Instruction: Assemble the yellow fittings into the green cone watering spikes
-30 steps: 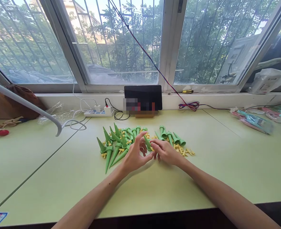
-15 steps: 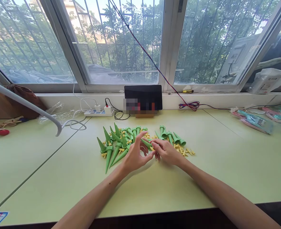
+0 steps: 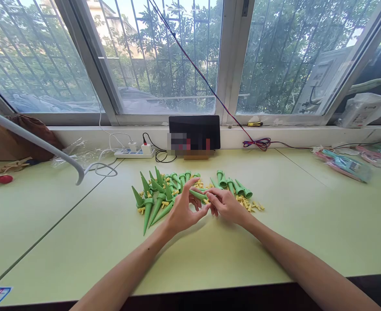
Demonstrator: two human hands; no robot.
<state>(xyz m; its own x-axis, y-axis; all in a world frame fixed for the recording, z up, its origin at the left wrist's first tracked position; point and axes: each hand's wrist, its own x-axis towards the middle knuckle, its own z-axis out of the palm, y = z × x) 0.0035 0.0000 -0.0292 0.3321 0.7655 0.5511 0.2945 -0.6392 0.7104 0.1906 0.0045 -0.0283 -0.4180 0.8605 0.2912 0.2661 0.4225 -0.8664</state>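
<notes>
Between my hands lies a green plastic spike (image 3: 197,195), hollow and cone-shaped, with its wide end to the right. A small yellow T-shaped piece (image 3: 206,201) shows at that end. My left hand (image 3: 185,211) has its fingers curled around the spike, the forefinger raised and the thumb stretched toward the yellow piece. My right hand (image 3: 225,206) pinches the wide end, its thumb and fingertips closed there. Whether the yellow piece sits inside the spike I cannot tell. Left of my hands is a pile of green spikes (image 3: 148,211) with yellow pieces among them.
More green spikes (image 3: 231,185) and loose yellow pieces (image 3: 247,204) lie beyond my right hand. A dark screen (image 3: 194,134) on a stand, a power strip (image 3: 134,152) and bundled wires (image 3: 257,143) line the back. A white curved arm (image 3: 48,144) reaches in from the left.
Both hands keep nearly the same place. The spike and yellow piece have shifted very slightly between the fingers.
</notes>
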